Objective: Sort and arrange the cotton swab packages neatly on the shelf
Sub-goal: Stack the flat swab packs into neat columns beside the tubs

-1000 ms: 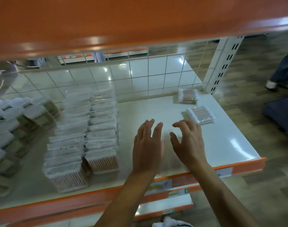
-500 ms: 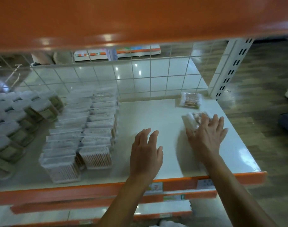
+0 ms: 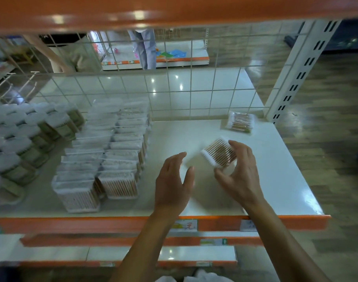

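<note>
**Now, one swab pack in the right hand**

From the head camera: the right hand [image 3: 241, 176] pinches a flat cotton swab package [image 3: 219, 152] between thumb and curled fingers, tilted, over the middle-right of the white shelf [image 3: 279, 176]. It seems clear of the surface, though blur makes that uncertain. The left hand [image 3: 172, 180] hovers just left of it, fingers straight and spread, holding nothing. A second flat package [image 3: 239, 122] lies at the far right corner, near the white upright post [image 3: 296, 78]. On the left, rectangular swab boxes [image 3: 105, 155] stand in two rows running near to far (round tubs [image 3: 21, 139] sit further left). A wire grid [image 3: 194, 94] backs the shelf.
</note>
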A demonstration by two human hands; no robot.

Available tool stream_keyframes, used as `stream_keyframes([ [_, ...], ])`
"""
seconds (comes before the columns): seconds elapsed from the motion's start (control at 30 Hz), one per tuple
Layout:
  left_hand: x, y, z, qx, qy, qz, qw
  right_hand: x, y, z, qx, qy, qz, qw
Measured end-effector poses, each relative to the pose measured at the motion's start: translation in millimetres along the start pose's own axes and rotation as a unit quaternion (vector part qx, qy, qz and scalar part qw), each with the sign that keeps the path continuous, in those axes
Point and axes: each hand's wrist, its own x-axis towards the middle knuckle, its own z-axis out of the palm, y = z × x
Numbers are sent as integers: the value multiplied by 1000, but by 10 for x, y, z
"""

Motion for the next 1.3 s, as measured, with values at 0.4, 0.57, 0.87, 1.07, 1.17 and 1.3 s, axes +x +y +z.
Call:
stream_keyframes([
  [0.4, -22, 158, -342, -260, -15, -146, 954, -239, -476, 59, 128, -98, -122, 979],
  [0.57, -67, 98, -535, -253, 22, -130, 958, -324, -606, 187, 223, -106, -76, 966],
  [0.87, -253, -116, -927, -175, 73, -41, 981, -464, -1003, 487, 309, -65, -4, 949],
  [1.07, -374, -350, -1090, -15, 140, 15, 990, -556, -1165, 660, 280, -66, -13, 958],
  [1.17, -442, -435, -1152, 26, 157, 28, 987, -596, -1246, 704, 260, -66, -22, 963],
  [1.3, -513, -543, -1238, 63, 155, 45, 985, -661, -1329, 766, 229, -92, -21, 969],
])
